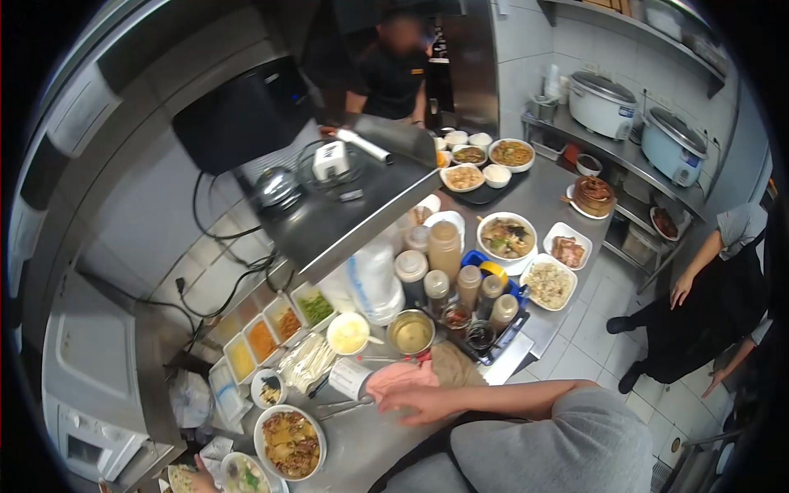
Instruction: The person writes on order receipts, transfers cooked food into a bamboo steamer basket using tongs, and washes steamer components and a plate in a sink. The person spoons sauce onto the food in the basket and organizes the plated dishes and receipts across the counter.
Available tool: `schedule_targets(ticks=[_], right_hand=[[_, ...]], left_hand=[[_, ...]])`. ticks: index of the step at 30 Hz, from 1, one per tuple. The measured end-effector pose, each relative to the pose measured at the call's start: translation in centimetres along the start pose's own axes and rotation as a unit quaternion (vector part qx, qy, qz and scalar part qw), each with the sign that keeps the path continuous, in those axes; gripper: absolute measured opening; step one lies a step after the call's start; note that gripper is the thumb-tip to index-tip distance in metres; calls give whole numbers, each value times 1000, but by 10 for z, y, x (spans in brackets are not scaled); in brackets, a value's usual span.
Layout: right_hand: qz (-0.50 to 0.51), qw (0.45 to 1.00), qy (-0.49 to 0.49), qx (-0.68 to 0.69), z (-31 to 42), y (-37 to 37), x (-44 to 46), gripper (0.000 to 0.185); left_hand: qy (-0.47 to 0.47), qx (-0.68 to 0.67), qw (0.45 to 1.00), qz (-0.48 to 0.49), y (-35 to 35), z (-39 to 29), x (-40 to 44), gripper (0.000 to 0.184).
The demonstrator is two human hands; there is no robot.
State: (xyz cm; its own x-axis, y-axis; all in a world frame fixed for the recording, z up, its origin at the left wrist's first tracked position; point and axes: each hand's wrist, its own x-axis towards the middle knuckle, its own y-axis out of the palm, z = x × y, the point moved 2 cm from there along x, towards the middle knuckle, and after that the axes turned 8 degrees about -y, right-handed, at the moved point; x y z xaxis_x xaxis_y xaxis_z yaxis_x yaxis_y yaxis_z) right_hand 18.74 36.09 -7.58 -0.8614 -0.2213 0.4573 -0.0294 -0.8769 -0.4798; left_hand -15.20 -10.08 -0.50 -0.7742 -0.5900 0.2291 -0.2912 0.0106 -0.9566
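Note:
My right hand [417, 403] reaches left across the counter, slightly blurred, with its fingers extended at the edge of a folded pink cloth [399, 380]. A brown cloth [454, 367] lies beside the pink one. My left hand [202, 476] is at the bottom left, between a small dish of food [180, 478] and a bowl of soup with greens [244, 474]. Its fingers are partly hidden, so its grip is unclear. Between my hands stands a large white bowl of meat and broth [289, 444]. Metal utensils [341, 405] lie near a white labelled container [349, 379].
Ingredient trays [261, 338], a metal pot [411, 332] and sauce bottles [445, 251] line the counter. Filled dishes [549, 282] stand at its far end, with a black tray [491, 191] beyond. A person [699, 287] stands at right; another [396, 78] stands behind the overhead shelf.

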Motion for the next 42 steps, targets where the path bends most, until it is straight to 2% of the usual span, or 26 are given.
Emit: schedule_targets(ticks=[2, 3, 6, 7, 8, 10, 11, 12, 13, 14, 15, 16, 17, 18, 20, 21, 23, 24, 27, 31, 34, 37, 40, 42], right_hand=[[84, 971, 46, 218, 54, -45, -1, 38], [124, 936, 67, 324, 74, -72, -5, 36], [45, 924, -2, 380, 97, -162, -45, 38], [8, 925, 28, 379, 95, -194, -63, 41], [-25, 924, 57, 377, 94, -226, -83, 44], [-95, 931, 84, 341, 79, -285, -118, 43], [-126, 934, 116, 314, 59, -317, -138, 42], [-153, 935, 147, 285, 33, -346, -157, 40], [-236, 916, 208, 250, 3, -372, -177, 41], [-312, 888, 265, 211, -29, -397, -196, 41], [-313, 885, 338, 63, -64, -421, -214, 39], [-312, 860, 393, -89, -103, -439, -233, 38], [-292, 862, 366, -196, -148, -448, -259, 38], [-274, 849, 337, -302, -188, -454, -280, 37], [-151, 824, 399, -374, -248, -466, -300, 37], [-86, 803, 431, -404, -253, -466, -307, 37], [-166, 811, 546, -133, -254, -470, -316, 31], [-206, 785, 585, 3, -250, -468, -315, 27], [-195, 809, 537, 136, -256, -453, -319, 29], [-163, 849, 500, 60, -253, -448, -312, 29], [-186, 850, 490, 57, -256, -445, -311, 26], [-202, 864, 459, -49, -257, -447, -307, 18], [-219, 874, 424, -90, -261, -444, -301, 14], [-230, 874, 420, -88, -260, -448, -297, 19]], left_hand=[[117, 0, 990, 75, -56, -7, -33, 63], [166, 0, 977, 130, -87, -14, -64, 59], [307, -26, 902, 303, -171, -38, -176, 47], [301, -222, 844, 384, -140, -18, -170, 46], [340, -212, 839, 369, -192, -45, -240, 50], [392, -207, 778, 444, -220, -63, -304, 53], [436, -147, 816, 350, -227, -66, -328, 53], [435, -195, 751, 458, -235, -79, -356, 52], [425, -244, 673, 554, -241, -92, -384, 52], [425, -282, 628, 587, -233, -100, -404, 56], [401, -278, 616, 618, -237, -108, -429, 65], [419, -290, 583, 633, -234, -118, -451, 65], [442, -294, 546, 648, -231, -130, -469, 64], [458, -270, 537, 655, -234, -142, -489, 61], [489, -212, 507, 678, -238, -163, -534, 56], [503, -205, 480, 689, -237, -171, -554, 55], [527, -185, 425, 712, -234, -178, -587, 54], [522, -174, 416, 724, -227, -181, -601, 54], [514, -188, 389, 741, -207, -195, -634, 53], [531, -209, 356, 739, -199, -225, -672, 50], [511, -172, 350, 766, -186, -250, -704, 48], [434, -260, 393, 768, -156, -275, -737, 47], [331, -284, 439, 786, -110, -295, -762, 52], [304, -276, 497, 765, -86, -305, -775, 56]])
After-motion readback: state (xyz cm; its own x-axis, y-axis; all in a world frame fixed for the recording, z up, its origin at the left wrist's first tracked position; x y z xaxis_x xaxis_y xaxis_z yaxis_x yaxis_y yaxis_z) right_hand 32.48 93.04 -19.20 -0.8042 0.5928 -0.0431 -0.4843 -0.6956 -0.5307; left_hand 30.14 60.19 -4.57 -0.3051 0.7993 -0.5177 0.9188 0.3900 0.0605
